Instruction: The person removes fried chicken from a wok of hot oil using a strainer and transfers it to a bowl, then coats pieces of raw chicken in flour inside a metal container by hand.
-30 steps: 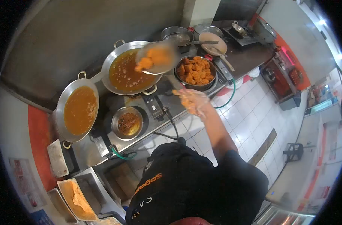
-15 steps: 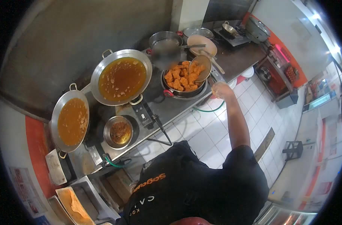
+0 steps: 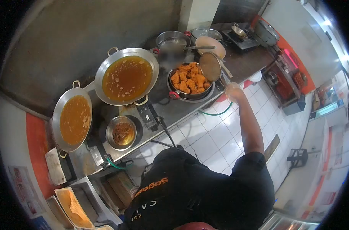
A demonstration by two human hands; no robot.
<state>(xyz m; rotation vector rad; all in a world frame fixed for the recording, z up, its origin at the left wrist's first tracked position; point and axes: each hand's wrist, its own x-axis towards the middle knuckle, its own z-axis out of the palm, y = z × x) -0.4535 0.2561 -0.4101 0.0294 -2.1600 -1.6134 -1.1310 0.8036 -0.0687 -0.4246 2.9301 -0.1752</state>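
Observation:
My right hand (image 3: 234,92), in what looks like a clear plastic glove, is closed around the handle of a round mesh strainer (image 3: 210,66). The strainer tilts up at the right rim of a red-handled pot (image 3: 186,96). Golden-brown fried chicken pieces (image 3: 188,78) fill the pot; no piece shows in the strainer. Down by my left side, a pale sliver beside the black shirt may be my left hand (image 3: 134,191); its fingers are hidden.
Two wide pans of brown oil, a large pan (image 3: 154,78) and a left pan (image 3: 89,100), stand on the counter. A small pan (image 3: 134,137) holds dark residue. Behind the chicken are another pot (image 3: 173,35) and a pale bowl (image 3: 216,44). Flour-filled tub (image 3: 69,203) sits lower left.
The strainer has lifted and tipped up, away from over the chicken, and the pieces at its lower edge now lie in the pot. The view has shifted slightly.

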